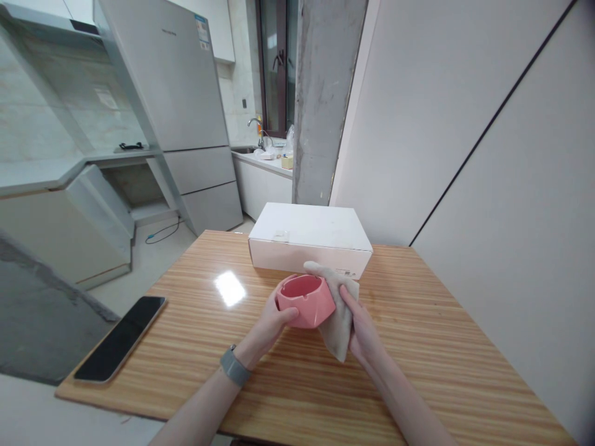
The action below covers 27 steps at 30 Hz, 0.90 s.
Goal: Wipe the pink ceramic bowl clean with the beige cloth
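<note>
Gripping the pink ashtray (305, 301) above the table (418, 347), the left hand (272, 323) clamps its side; the right hand (360, 325) presses a soft cloth (338, 322) against it. Likely rigid, smooth, breakable; hold by the walls.

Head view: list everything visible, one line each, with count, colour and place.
ashtray: one, pink, held above the table's middle
cloth: one, beige, pressed against the ashtray's right side
box: one, white, shut, far side of the table
phone: one, black, screen dark, table's left edge
table: one, striped wood, foreground
fridge: one, silver, back left
sink tap: one, metal, back counter by the window
pillar: one, grey, behind the box
watch: one, grey, left wrist
left hand: grips the ashtray
right hand: holds the cloth
</note>
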{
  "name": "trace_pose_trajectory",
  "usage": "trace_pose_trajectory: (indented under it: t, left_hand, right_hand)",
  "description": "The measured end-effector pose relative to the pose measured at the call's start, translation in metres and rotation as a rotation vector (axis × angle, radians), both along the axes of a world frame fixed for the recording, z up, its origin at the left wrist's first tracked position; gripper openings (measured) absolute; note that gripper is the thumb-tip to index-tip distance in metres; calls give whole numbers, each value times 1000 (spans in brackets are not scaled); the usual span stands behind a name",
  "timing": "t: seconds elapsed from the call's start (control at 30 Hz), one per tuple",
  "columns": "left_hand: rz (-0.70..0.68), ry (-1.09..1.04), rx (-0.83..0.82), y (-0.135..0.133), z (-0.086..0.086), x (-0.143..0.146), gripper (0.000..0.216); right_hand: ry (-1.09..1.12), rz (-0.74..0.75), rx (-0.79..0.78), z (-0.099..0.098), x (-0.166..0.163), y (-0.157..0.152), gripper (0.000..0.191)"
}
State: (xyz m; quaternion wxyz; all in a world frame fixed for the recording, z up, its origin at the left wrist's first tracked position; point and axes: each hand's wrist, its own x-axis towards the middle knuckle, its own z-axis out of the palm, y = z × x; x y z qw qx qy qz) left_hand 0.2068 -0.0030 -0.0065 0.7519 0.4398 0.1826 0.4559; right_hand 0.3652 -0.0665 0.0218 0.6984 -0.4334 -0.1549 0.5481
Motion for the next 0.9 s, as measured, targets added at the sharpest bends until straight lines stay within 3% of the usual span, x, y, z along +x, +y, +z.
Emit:
trace_pose_trajectory:
  t: [0.3, 0.5, 0.6, 0.77, 0.9]
  left_hand:
    - [230, 84, 53, 7, -8, -1, 78]
    - [307, 154, 27, 11, -13, 0, 71]
    - [248, 116, -1, 10, -11, -1, 74]
    - [-20, -72, -100, 5, 2, 0, 61]
    - [-64, -47, -37, 1, 8, 1, 58]
  right_hand:
    - [-87, 38, 33, -4, -1, -1, 42]
    - [-65, 57, 43, -7, -4, -1, 36]
    - [-40, 17, 10, -4, -5, -2, 32]
    - [-13, -80, -18, 2, 4, -1, 29]
    - [2, -123, 2, 4, 14, 2, 31]
